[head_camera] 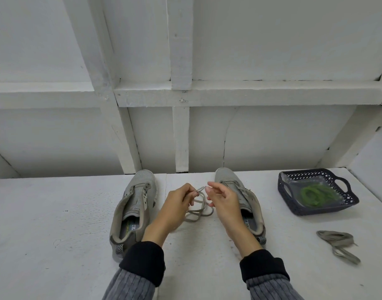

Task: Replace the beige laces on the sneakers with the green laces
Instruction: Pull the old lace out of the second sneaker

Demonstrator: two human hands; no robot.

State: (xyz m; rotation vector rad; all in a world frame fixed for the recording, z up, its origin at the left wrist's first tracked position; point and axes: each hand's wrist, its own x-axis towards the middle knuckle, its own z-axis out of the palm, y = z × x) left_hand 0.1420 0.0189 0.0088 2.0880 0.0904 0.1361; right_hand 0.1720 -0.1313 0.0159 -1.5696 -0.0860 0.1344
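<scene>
Two grey-beige sneakers stand side by side on the white table, toes pointing away. The left sneaker (132, 207) has no lace in its eyelets. The right sneaker (248, 200) still shows a beige lace near its toe. Between the shoes, my left hand (174, 205) and my right hand (223, 202) each pinch a loose beige lace (199, 210), whose loops hang down to the table. Green laces (313, 194) lie coiled in a clear bag inside a dark basket (349, 201) at the right.
A bundled beige lace (337, 243) lies on the table at the right, in front of the basket. A white framed wall (181, 94) rises directly behind the table's far edge.
</scene>
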